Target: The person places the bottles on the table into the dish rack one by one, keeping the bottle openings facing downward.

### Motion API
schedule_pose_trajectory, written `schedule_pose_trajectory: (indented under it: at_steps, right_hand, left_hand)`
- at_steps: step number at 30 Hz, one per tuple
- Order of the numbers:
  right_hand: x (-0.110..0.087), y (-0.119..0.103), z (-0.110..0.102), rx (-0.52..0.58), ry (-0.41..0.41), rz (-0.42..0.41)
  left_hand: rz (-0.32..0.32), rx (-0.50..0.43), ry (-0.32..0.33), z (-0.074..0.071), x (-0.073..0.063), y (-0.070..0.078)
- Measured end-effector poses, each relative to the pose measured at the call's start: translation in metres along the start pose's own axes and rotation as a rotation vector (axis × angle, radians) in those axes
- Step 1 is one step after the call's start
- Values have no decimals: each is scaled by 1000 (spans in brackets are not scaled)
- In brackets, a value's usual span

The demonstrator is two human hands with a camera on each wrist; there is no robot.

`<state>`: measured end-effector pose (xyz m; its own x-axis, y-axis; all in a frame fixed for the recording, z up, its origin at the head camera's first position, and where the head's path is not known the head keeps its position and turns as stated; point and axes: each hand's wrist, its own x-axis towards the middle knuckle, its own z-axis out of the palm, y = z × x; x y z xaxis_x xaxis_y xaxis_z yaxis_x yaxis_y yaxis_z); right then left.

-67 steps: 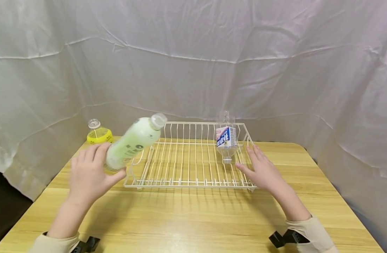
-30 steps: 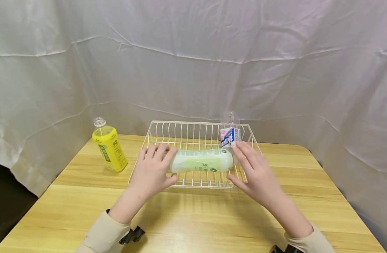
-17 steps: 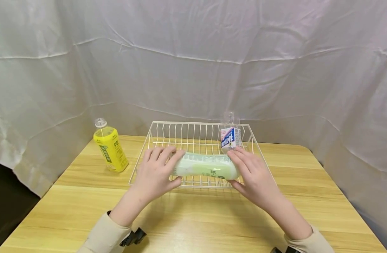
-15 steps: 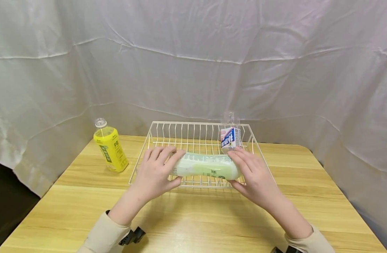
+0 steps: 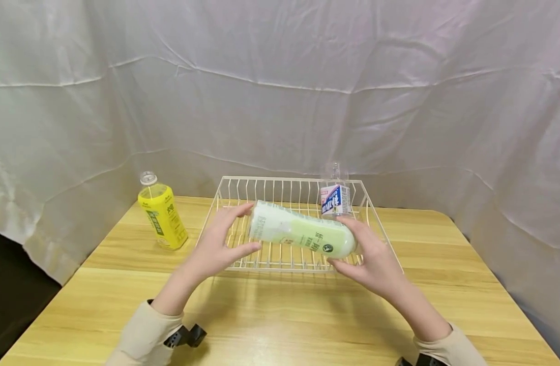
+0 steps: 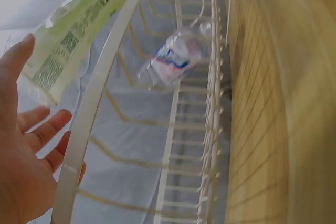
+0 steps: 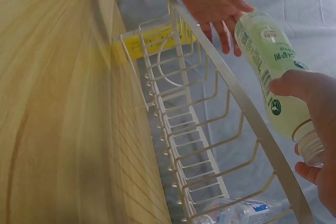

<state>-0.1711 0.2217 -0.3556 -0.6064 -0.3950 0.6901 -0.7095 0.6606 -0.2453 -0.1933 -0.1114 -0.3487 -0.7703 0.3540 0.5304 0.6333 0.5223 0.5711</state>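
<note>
A pale green plastic bottle (image 5: 302, 231) is held above the rack in the head view, its neck end toward the right and tilted lower. My right hand (image 5: 369, 259) grips it near the shoulder and neck; the capless mouth shows in the right wrist view. Beside the bottle's base, my left hand (image 5: 217, 244) has thumb and fingers spread apart, not wrapped round it. Below lies a white wire dish rack (image 5: 261, 264) on the table. At the rack's right back rests a clear bottle (image 5: 335, 199) with a blue, pink and white label.
To the left of the rack, a yellow-labelled bottle (image 5: 164, 218) stands on the wooden table (image 5: 280, 315). Grey cloth (image 5: 280, 101) hangs behind and at both sides. The rack's raised wire rim lies close below the hands.
The green bottle came from the left to over the rack, passing from my left hand to my right. My left fingers have loosened from its base, and the bottle has tilted neck-down to the right.
</note>
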Motion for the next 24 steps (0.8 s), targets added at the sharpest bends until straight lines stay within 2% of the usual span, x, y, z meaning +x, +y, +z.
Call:
schedule_pose_trajectory:
  at_steps: [2, 4, 9, 18, 22, 24]
  right_hand:
    - [-1, -1, 1, 10, -8, 19]
    - [-2, -2, 2, 28, -11, 25]
    - [-1, -5, 5, 56, -11, 2]
    - [-1, -5, 6, -3, -32, -30]
    - [1, 2, 1, -20, -16, -60]
    - [3, 7, -3, -28, -6, -42]
  left_hand:
    - [-65, -96, -18, 3, 0, 1]
    - [-103, -164, -20, 5, 0, 4]
    - [-122, -258, 12, 7, 0, 7]
    - [-145, -305, 6, 3, 1, 7]
    - [-147, -302, 21, -4, 2, 4]
    - [-145, -301, 33, -10, 2, 2]
